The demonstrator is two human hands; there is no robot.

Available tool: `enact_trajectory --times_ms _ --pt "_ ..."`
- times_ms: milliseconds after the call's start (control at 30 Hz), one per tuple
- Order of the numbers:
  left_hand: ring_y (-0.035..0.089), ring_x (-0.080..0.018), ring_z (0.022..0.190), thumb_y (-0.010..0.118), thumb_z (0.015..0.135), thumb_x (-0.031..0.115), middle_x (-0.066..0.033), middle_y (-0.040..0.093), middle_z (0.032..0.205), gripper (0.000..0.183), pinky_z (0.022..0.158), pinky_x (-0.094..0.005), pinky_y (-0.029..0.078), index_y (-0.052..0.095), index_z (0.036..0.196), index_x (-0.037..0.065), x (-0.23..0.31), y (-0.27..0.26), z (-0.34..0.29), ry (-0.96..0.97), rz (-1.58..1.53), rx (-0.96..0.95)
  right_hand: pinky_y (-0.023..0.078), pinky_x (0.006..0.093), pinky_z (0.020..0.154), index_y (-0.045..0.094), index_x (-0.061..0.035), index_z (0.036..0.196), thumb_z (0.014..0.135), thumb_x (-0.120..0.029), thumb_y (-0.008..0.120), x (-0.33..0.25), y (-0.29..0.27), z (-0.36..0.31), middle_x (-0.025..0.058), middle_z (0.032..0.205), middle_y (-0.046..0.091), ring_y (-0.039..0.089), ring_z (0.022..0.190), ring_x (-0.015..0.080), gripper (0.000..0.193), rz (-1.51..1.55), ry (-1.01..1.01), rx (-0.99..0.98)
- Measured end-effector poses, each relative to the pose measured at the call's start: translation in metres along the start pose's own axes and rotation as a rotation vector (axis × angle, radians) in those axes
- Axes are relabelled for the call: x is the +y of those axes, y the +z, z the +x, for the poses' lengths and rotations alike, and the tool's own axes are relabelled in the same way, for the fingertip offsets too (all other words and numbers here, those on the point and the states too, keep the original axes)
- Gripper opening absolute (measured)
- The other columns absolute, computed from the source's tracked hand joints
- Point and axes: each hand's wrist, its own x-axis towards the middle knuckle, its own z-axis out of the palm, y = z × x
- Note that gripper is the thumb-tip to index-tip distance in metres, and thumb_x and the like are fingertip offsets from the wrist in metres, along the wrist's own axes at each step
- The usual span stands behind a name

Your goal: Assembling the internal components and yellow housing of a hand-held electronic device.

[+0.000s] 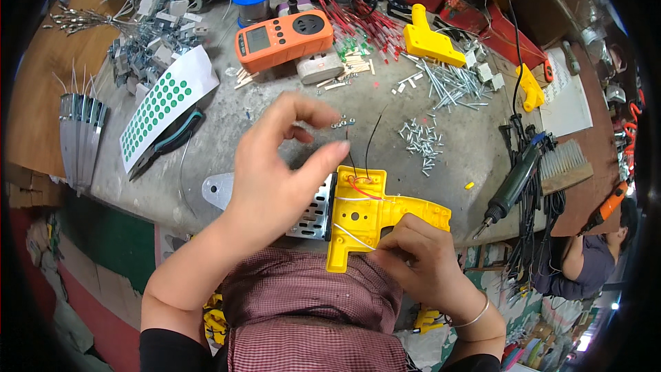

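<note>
Two hands are busy over the grey workbench (227,114), and the biggest thing between them is the yellow plastic housing (375,217), lying flat at the near edge of the bench, right in front of the person's chest. It looks like a rigid moulded shell, probably light for its size and stiff enough to be taken by its outer edges or its stubby lower leg without flexing. Tucked against its left side sits a perforated metal plate (313,210), thin, hard, likely sharp-edged, so better held by the flat faces.

The right hand (420,258) is curled closed at the housing's lower right edge, fingers pinched together where a white wire (354,236) crosses the shell; whether it truly grips that wire cannot be told. The left hand (279,165) hovers above the housing's left side, fingers spread and loosely bent, holding nothing that shows.

Smaller now: a red wire (361,189) loops near the top of the shell, and two thin black leads (372,141) stand up from it. These are fine, floppy and probably fragile at their joints; a pull belongs on the insulation, well clear of the ends.

Smallest of all, a scatter of small screws (421,139) lies just beyond, slippery little things for bare fingertips.
</note>
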Motion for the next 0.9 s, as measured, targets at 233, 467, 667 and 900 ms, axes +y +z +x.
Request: enact_trajectory --times_ms 233,467,667,900 --pt "0.066 -0.015 0.085 0.069 0.083 0.0 -0.0042 0.07 0.087 0.01 0.078 -0.0275 0.05 0.064 0.091 0.0 -0.016 0.006 -0.005 -0.278 -0.234 -0.062 0.045 0.0311 0.054 0.065 -0.0028 0.088 0.079 0.001 0.07 0.004 -0.004 0.002 0.0089 0.076 0.057 0.057 0.059 0.0219 0.011 0.111 0.059 0.068" --pt "0.061 -0.0246 0.075 0.074 0.063 0.002 -0.0063 0.067 0.081 0.023 0.065 -0.0324 0.051 0.071 0.086 0.003 -0.015 0.005 -0.04 0.544 0.433 -0.117 0.048 0.0302 0.053 0.067 -0.0045 0.088 0.076 0.002 0.072 0.013 0.007 0.0 0.0083 0.076 0.059 0.059 0.06 0.0213 0.014 0.04 0.019 0.247" --pt "0.06 -0.0253 0.075 0.071 0.062 0.005 -0.0055 0.067 0.084 0.031 0.065 -0.0333 0.051 0.07 0.093 0.004 -0.001 0.027 -0.048 0.517 0.516 -0.205 0.048 0.0295 0.052 0.072 -0.0075 0.098 0.069 -0.001 0.077 0.012 0.013 -0.007 0.0034 0.078 0.058 0.058 0.059 0.0173 0.03 -0.195 -0.277 0.387" --pt "0.061 -0.0262 0.078 0.071 0.062 0.0 -0.0049 0.069 0.082 0.027 0.067 -0.033 0.051 0.07 0.088 0.005 0.001 0.032 -0.045 0.437 0.431 -0.163 0.047 0.0285 0.052 0.072 -0.0055 0.102 0.065 0.0 0.077 0.012 0.016 -0.001 0.0037 0.079 0.057 0.059 0.062 0.0175 0.038 -0.325 -0.287 0.428"
